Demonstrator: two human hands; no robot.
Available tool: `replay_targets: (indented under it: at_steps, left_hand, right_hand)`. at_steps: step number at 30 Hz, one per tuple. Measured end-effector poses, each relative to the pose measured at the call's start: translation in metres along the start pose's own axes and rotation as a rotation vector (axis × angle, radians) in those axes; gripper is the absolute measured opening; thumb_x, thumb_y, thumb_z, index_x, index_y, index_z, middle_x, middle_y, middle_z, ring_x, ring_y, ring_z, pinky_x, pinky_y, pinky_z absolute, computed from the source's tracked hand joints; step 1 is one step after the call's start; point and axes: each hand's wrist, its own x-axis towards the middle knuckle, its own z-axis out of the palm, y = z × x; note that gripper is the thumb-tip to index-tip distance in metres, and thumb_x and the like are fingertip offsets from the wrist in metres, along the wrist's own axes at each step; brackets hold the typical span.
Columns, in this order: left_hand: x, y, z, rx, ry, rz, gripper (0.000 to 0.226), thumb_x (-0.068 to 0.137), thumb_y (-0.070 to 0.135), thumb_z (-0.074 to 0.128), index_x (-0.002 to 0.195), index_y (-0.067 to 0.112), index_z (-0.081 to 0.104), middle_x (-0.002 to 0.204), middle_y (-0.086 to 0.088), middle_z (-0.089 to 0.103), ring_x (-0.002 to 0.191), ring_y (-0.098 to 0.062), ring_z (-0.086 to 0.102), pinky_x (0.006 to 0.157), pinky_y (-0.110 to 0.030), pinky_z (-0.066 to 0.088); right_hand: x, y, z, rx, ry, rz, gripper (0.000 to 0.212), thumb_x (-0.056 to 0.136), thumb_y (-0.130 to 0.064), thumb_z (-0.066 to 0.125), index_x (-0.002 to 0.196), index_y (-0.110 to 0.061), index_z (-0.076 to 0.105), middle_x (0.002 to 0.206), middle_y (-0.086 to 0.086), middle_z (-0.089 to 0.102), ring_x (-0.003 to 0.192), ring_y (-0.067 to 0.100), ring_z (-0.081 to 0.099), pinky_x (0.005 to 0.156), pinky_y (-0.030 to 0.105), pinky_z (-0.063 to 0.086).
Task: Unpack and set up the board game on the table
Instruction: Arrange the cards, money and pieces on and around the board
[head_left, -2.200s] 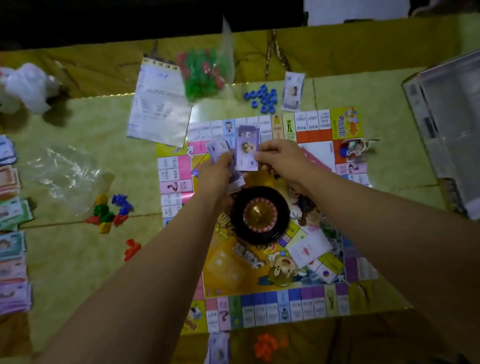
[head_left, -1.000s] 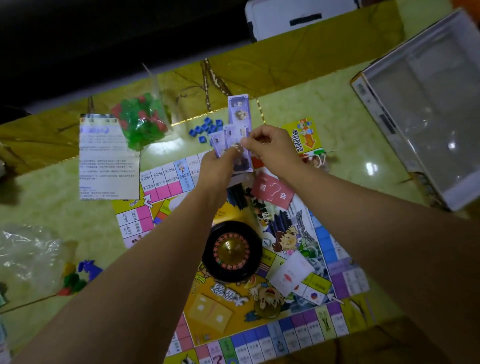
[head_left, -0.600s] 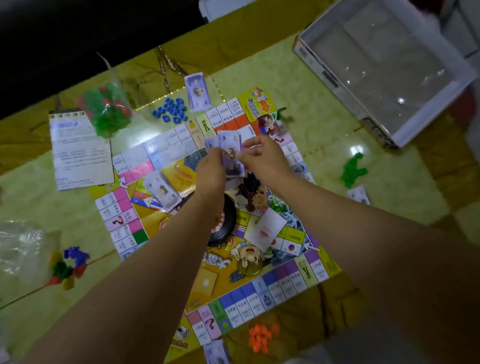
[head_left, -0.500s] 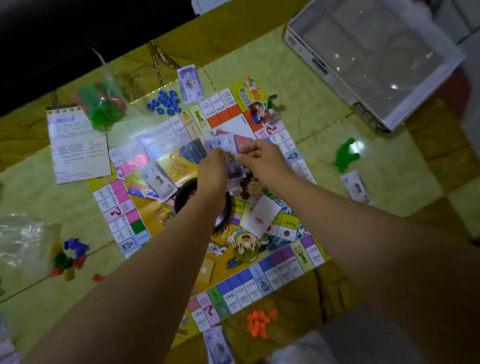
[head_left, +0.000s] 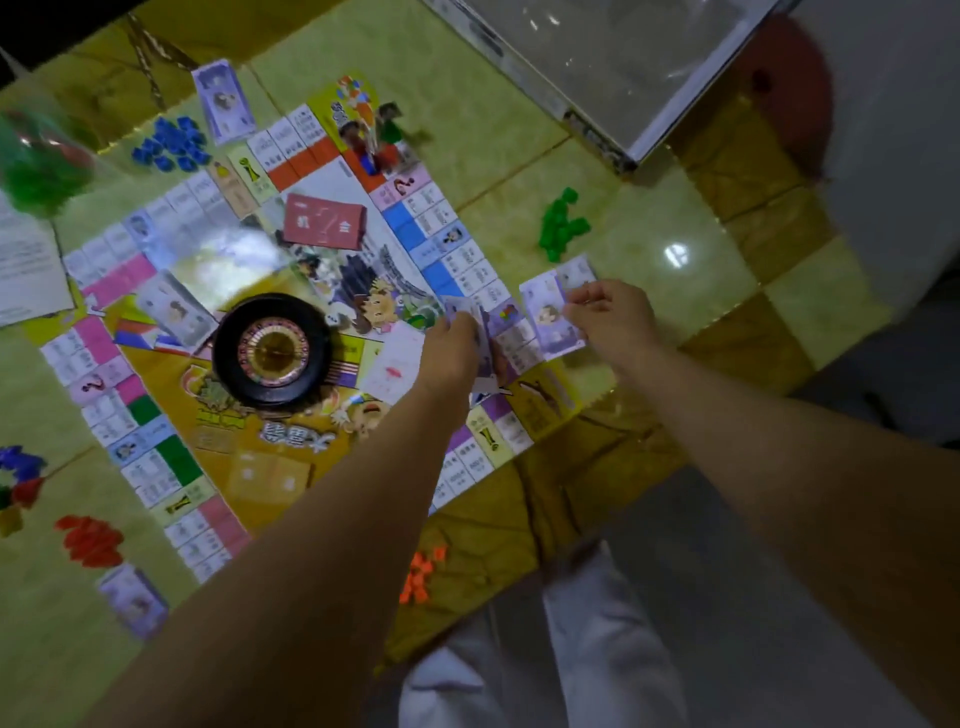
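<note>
The game board (head_left: 171, 467) lies open on the green table, with a black roulette wheel (head_left: 271, 349) in its middle and a red card deck (head_left: 324, 221) behind that. My left hand (head_left: 451, 347) grips a small stack of purple play-money bills (head_left: 483, 343) over the board's right edge. My right hand (head_left: 613, 318) pinches one purple bill (head_left: 548, 312) just off the board's right side, beside another bill (head_left: 575, 270) lying on the table under it. Whether the held bill touches the table I cannot tell.
Piles of small pieces lie around the board: green (head_left: 561, 223), blue (head_left: 171, 143), orange (head_left: 422, 571), red (head_left: 91, 540). More purple bills lie at the far side (head_left: 223, 101) and near left (head_left: 134, 600). The open box (head_left: 597, 135) sits far right, a rules sheet (head_left: 26, 265) at left.
Both hands have moved from the board's middle to its right edge. My right hand has drawn one bill off the stack and carried it right, beside the green pieces. The view has swung right.
</note>
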Motion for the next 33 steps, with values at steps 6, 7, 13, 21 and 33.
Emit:
replay_targets:
  at_steps: [6,7,13,21,33]
  left_hand:
    - [0.008,-0.012,0.053,-0.095,-0.019,0.004,0.028,0.093,0.004,0.033,0.091,0.009,0.06,0.07,-0.011,0.056,0.057,-0.024,0.055,0.055,-0.03,0.049]
    - [0.011,-0.013,0.057,-0.075,-0.005,0.004,0.029,0.092,0.005,0.034,0.091,0.011,0.062,0.073,-0.012,0.057,0.063,-0.026,0.056,0.062,-0.034,0.05]
    - [0.019,-0.013,0.07,-0.081,0.04,-0.018,0.03,0.092,0.005,0.038,0.111,0.005,0.061,0.073,-0.008,0.062,0.059,-0.022,0.058,0.06,-0.03,0.051]
    - [0.004,-0.008,0.068,0.103,-0.124,0.037,0.02,0.099,0.012,0.046,0.088,0.01,0.063,0.074,-0.007,0.065,0.06,-0.018,0.061,0.059,-0.026,0.049]
    - [-0.041,-0.019,0.012,-0.292,0.077,0.009,0.014,0.097,0.002,0.047,0.109,-0.001,0.054,0.081,-0.013,0.056,0.063,-0.023,0.057,0.056,-0.028,0.058]
  right_hand:
    - [0.045,0.021,-0.033,-0.168,0.088,-0.061,0.013,0.081,-0.007,0.07,0.094,-0.007,0.067,0.086,0.007,0.064,0.079,0.019,0.06,0.076,0.032,0.051]
    - [0.049,0.021,-0.034,-0.206,0.089,-0.075,0.013,0.082,-0.007,0.069,0.095,-0.007,0.067,0.088,0.008,0.065,0.081,0.019,0.061,0.076,0.03,0.05]
    - [0.065,0.025,-0.031,-0.407,0.106,-0.148,0.02,0.079,-0.011,0.073,0.095,-0.008,0.063,0.1,0.012,0.065,0.093,0.027,0.061,0.082,0.037,0.048]
    - [0.041,-0.008,-0.029,-0.244,-0.418,-0.473,0.022,0.087,-0.008,0.065,0.109,-0.011,0.068,0.099,0.0,0.049,0.073,-0.002,0.048,0.07,0.009,0.04]
    - [-0.015,-0.029,0.017,-0.562,-0.653,-0.384,0.016,0.102,-0.026,0.037,0.112,-0.014,0.041,0.073,0.0,0.039,0.066,0.022,0.04,0.061,0.033,0.03]
